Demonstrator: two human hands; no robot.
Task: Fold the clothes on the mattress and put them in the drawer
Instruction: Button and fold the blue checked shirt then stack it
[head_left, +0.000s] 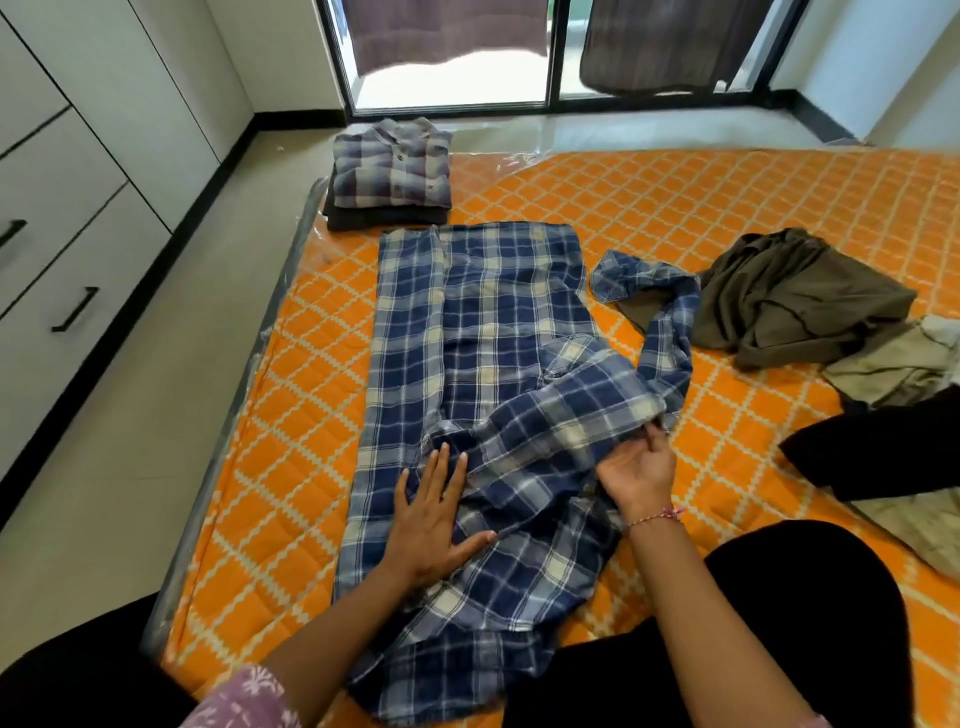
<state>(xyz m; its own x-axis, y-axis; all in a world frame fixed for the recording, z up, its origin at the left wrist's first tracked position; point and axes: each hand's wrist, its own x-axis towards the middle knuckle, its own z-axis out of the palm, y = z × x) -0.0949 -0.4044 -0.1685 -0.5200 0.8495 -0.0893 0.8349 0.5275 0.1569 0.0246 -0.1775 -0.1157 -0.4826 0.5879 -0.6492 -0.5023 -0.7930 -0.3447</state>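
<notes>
The blue plaid shirt (483, 364) is lying lengthwise on the orange quilted mattress (727, 208), one side already folded in, its right sleeve (660, 317) trailing out over the mattress. A grey plaid shirt (392, 163) is sitting neatly folded atop a dark folded garment (384, 218) at the mattress's far left corner. Over on the right, an olive garment (795, 296), a beige one (893, 364) and a black one (883, 447) are lying crumpled. White drawers (67, 249) are standing closed at left.

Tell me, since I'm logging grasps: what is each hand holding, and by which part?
The right hand pinches the blue plaid shirt at the fold where its right sleeve begins. The left hand holds nothing; it presses flat on the shirt.
</notes>
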